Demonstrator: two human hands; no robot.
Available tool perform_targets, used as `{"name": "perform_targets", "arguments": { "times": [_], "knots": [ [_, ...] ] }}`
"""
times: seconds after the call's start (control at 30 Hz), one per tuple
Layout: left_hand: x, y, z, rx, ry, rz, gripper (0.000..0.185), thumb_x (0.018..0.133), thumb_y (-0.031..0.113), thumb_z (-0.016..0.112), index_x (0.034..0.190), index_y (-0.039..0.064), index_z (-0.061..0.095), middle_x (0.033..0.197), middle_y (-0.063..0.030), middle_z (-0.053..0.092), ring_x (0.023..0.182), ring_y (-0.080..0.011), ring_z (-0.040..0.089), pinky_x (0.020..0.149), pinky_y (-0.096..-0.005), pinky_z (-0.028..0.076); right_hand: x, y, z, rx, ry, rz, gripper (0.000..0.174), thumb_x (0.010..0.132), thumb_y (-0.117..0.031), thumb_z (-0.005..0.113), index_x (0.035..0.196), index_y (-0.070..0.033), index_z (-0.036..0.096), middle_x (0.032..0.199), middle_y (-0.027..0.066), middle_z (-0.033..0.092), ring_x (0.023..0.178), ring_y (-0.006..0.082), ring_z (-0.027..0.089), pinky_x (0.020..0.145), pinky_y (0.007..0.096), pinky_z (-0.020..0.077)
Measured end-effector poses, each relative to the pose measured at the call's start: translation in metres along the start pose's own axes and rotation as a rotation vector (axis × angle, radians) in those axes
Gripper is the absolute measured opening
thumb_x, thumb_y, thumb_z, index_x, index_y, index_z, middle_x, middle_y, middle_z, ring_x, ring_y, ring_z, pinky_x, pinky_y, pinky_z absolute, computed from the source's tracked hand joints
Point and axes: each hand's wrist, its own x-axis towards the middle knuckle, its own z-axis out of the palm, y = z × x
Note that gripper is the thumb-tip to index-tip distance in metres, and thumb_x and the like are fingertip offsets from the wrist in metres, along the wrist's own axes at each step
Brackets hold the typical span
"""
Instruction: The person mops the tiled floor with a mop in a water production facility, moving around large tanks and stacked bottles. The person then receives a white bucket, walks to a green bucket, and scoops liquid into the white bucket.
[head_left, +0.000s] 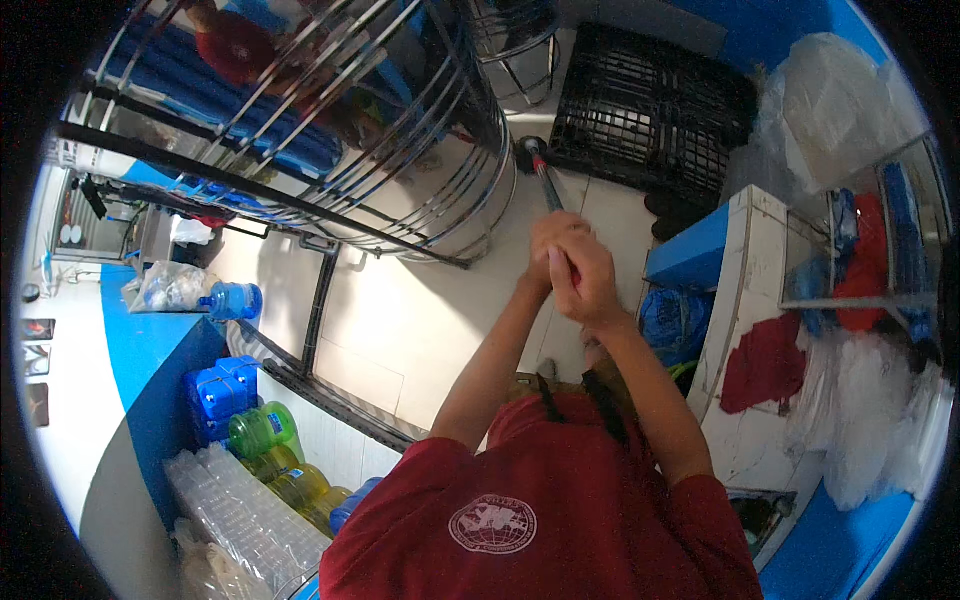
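Both of my hands are wrapped around the pole (550, 189) of a long-handled tool, in front of my chest. My left hand (553, 231) grips it slightly farther out, and my right hand (585, 279) closes on it just nearer to me, overlapping the left. The pole is grey with a red section towards its far end. It slants away from me to the tiled floor (405, 315). Its far end lies by a dark round shape between a chrome wire rack and a black plastic pallet; what kind of head it carries I cannot tell.
The chrome wire rack (420, 217) curves across the upper left; red clothing shows through its bars. The black plastic pallet (645, 112) lies ahead. On my right runs a white tiled counter (739, 277) with plastic bags (847, 112). Water jugs (259, 431) stand to my left.
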Motion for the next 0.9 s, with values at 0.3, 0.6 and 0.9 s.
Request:
{"name": "perform_targets", "arguments": {
  "times": [0.3,0.6,0.9],
  "knots": [
    [0.003,-0.110,0.042,0.154,-0.345,-0.334,0.017,0.074,0.012,0.075,0.077,0.009,0.058,0.069,-0.0075,0.058,0.067,-0.0288,0.058,0.061,-0.0393,0.044,0.003,0.154,-0.002,-0.101,0.054,0.036,0.008,0.091,-0.005,0.059,0.088,0.002,0.062,0.077,0.0189,0.064,0.070,0.0372,0.064,0.062,0.0394,0.0499],
    [0.097,-0.008,0.050,0.094,-0.288,-0.330,0.026,0.068,0.013,0.079,0.063,0.006,0.054,0.064,-0.0060,0.056,0.061,-0.0278,0.057,0.057,-0.0385,0.042,0.079,0.028,-0.085,-0.102,-0.233,0.045,0.019,0.077,-0.010,0.070,0.094,-0.005,0.064,0.076,0.0150,0.063,0.073,0.0321,0.065,0.067,0.0435,0.0512],
    [0.172,-0.025,0.046,-0.043,0.388,-0.141,0.022,0.056,0.007,0.077,0.063,0.004,0.057,0.061,-0.0054,0.055,0.058,-0.0267,0.057,0.059,-0.0381,0.049,0.197,0.021,-0.076,0.297,-0.353,-0.227,0.015,0.080,-0.009,0.067,0.094,-0.004,0.065,0.066,0.0107,0.062,0.058,0.0254,0.062,0.057,0.0389,0.0499]
  ]
}}
